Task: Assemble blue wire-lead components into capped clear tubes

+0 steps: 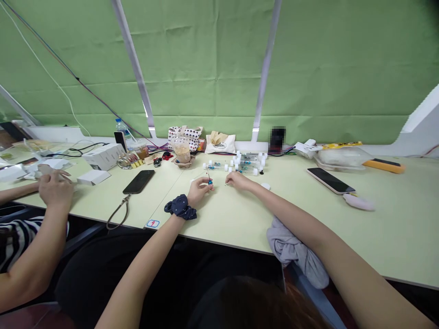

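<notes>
Head view has the left hand (pixel 199 191) pinching a small blue piece (pixel 210 182) over the desk (pixel 291 196), the right hand (pixel 237 180) narrowed near it, its grip too small to tell, so steady wrists and a light pinch should serve best.

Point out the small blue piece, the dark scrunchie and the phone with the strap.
Small blue piece (pixel 210 182): head view, on its rounded blue part.
Dark scrunchie (pixel 181 206): head view, middle of its bunched fabric.
Phone with the strap (pixel 139 182): head view, middle of its dark screen.
</notes>
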Demonstrator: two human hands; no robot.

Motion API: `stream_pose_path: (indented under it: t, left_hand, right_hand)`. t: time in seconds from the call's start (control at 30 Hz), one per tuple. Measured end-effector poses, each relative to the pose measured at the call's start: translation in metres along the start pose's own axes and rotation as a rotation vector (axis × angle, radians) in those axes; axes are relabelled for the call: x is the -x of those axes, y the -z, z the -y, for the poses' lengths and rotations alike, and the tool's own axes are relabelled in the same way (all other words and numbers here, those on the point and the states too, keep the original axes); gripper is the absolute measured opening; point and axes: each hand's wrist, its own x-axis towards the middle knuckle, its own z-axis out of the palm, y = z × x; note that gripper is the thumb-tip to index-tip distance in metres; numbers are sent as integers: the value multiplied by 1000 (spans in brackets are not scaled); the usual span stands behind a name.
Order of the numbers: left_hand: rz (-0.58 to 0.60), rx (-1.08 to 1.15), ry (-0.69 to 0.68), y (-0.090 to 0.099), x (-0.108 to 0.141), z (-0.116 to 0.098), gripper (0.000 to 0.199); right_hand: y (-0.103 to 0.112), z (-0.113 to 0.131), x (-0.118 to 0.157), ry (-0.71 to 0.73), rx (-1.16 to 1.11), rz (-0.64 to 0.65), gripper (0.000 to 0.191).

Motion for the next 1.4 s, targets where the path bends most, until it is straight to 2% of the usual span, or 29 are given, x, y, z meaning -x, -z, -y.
stream_pose_path:
  t: [0.53, 0.87, 1.4]
  left_hand:
    - [-4, -8, 11, -1, 1, -3, 43]
    - [11, -13, 6, 0, 1, -1, 42]
    - [7, -13, 6, 0, 1, -2, 42]
  right_hand:
    - [-14, -11, -5, 67, 37, -6, 27]
    - [-12, -6, -3, 36, 68, 12, 27]
    - [-16, -9, -5, 71, 242, 25, 22]
